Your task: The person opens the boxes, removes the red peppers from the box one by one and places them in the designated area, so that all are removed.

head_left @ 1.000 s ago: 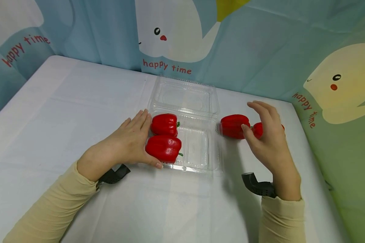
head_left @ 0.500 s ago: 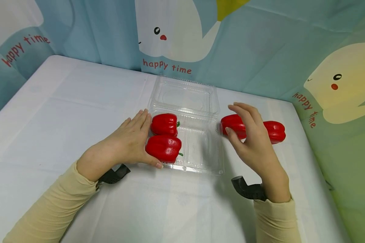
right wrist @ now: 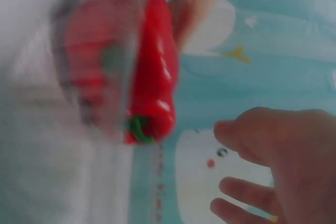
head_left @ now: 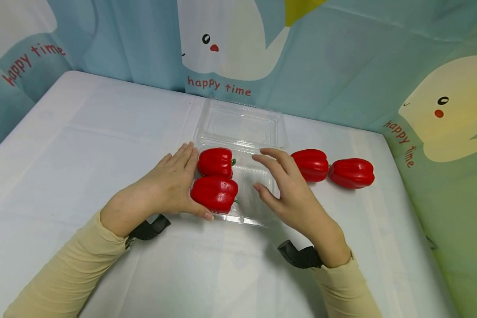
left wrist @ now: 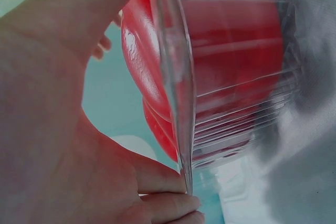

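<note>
A clear plastic clamshell container (head_left: 254, 194) lies with its lid folded back. Two red bell peppers with green stems, a rear one (head_left: 214, 162) and a front one (head_left: 214, 194), lie in its left half. My left hand (head_left: 163, 187) rests along the container's left rim, thumb spread to the front edge; in the left wrist view its fingers (left wrist: 163, 179) touch the rim. My right hand (head_left: 294, 196) hovers over the container's right side, fingers bent loosely, holding nothing. Right of the container, two more red bell peppers, a nearer one (head_left: 312, 165) and a farther one (head_left: 351, 173), lie end to end.
The container's lid (head_left: 240, 123) lies flat toward the back edge of the white-covered table (head_left: 115, 115). Behind and to the right hangs a printed blue-green curtain (head_left: 342, 66).
My right hand has moved left from above the two loose peppers to over the container's right side. The left hand and all the peppers stay where they were.
</note>
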`<state>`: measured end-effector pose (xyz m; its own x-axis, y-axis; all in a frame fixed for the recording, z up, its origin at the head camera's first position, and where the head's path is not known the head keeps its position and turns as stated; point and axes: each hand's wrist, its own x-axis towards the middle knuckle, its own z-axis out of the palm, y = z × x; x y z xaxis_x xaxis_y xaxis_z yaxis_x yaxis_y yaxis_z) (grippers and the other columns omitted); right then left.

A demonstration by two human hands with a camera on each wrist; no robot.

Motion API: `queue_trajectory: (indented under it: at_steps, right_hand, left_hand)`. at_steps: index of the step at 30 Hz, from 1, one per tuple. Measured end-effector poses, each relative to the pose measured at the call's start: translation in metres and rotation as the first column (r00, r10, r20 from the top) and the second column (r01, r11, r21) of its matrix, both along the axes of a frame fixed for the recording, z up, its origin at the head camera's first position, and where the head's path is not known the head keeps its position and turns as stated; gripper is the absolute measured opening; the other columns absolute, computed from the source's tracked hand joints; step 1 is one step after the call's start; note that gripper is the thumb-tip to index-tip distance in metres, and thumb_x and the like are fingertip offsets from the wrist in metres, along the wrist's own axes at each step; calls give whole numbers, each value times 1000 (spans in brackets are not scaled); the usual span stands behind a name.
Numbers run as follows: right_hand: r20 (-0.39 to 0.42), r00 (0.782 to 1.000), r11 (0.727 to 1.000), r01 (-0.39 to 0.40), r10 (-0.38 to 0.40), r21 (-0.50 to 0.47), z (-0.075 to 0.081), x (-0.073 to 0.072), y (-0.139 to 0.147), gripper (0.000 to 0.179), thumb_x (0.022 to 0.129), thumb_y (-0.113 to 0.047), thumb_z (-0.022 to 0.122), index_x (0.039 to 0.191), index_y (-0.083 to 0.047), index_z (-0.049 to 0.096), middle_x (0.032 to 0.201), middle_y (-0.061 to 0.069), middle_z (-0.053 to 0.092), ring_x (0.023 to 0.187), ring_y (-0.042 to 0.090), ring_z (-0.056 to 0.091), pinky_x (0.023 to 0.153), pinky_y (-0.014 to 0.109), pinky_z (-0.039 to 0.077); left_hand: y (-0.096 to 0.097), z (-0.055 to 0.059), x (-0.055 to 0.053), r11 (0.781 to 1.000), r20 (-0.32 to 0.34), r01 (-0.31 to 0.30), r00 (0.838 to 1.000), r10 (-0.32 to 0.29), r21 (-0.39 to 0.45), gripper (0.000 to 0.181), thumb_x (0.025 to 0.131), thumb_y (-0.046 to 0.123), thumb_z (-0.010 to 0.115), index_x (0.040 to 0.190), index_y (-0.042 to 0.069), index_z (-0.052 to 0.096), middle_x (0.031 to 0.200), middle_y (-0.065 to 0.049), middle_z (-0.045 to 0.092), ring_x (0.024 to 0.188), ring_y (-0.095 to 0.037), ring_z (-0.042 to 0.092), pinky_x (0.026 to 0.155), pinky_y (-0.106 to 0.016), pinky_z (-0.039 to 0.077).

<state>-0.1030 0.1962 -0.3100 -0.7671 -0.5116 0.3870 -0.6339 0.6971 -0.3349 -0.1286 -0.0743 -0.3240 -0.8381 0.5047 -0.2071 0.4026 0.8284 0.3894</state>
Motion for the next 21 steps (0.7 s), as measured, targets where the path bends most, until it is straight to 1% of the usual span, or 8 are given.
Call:
queue_trajectory:
  at_steps: [3,6,11,15,18,21]
  right_hand:
    - [14,999,999,-40,40,22,-6,0,-8,55,88,-13,74,138,-7,51,142,14,48,134,28,46,108,45,47]
    - [50,997,997,-64,62,41,-12,1,-16,55,88,-17,74,138,-9,51,140,12,50,131,25,49,106,42,49]
    - [116,989,994,-102,97,41,-21,3,-25,56,88,-22,76,138,-9,53,129,6,54,116,19,57,94,32,55]
    - [159,979,991,-131,126,25,-28,3,-30,55,88,-26,75,136,-8,54,123,4,55,109,14,59,88,27,56]
    - [194,972,991,-137,132,10,-31,2,-32,58,88,-28,76,138,-8,53,123,3,55,109,12,57,89,26,56]
    - [256,959,992,-125,120,4,-33,2,-34,65,88,-31,76,143,-11,48,127,2,53,113,12,56,92,27,55]
  left_hand:
    - [0,0,0,1000,0,-2,1000,2,-5,139,62,68,81,155,-8,11,166,-23,7,154,-40,5,121,-62,18]
    - [0,0,0,1000,-5,-1,1000,1,-6,139,62,68,81,155,-8,12,165,-23,8,154,-40,6,120,-62,18]
    - [1,0,-1,1000,-19,8,1000,-9,-11,137,63,68,81,155,-9,14,165,-24,9,154,-41,7,120,-63,19]
    - [0,-1,-1,1000,-25,14,1000,-14,-12,137,63,68,81,154,-9,14,165,-24,9,154,-42,7,120,-63,19]
    - [0,-1,-1,1000,-28,15,999,-15,-10,137,63,68,81,154,-10,15,165,-25,9,153,-42,8,119,-63,20]
    - [0,0,0,1000,-25,12,1000,-12,-8,137,63,68,81,154,-9,14,165,-24,9,154,-42,7,119,-63,20]
